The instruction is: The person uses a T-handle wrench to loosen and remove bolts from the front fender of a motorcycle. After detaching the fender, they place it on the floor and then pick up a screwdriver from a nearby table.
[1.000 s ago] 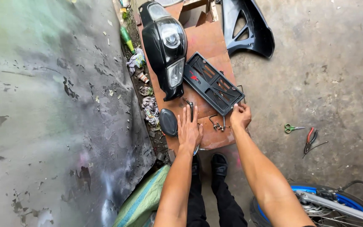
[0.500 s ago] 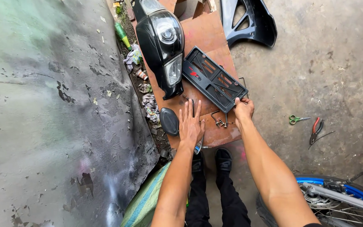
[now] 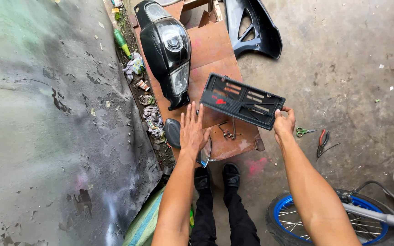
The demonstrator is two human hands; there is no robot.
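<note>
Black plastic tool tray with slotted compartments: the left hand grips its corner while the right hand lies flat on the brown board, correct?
Not quite: the hands are swapped. In the head view the right hand grips the corner of the black plastic tool tray with slotted compartments, while the left hand is spread flat over the brown board, beside a black-backed mirror.

A matt black plastic tool tray [image 3: 242, 101] is being gripped by the bare right hand [image 3: 284, 124]. A glossy black plastic headlight fairing [image 3: 166, 45], with a clear smooth lens, is being carried on a worn, scuffed brown board [image 3: 213, 50]. Rough grey concrete floor [image 3: 356, 68] is being shown, and peeling, flaking paint on the wall [image 3: 46, 114].
</note>
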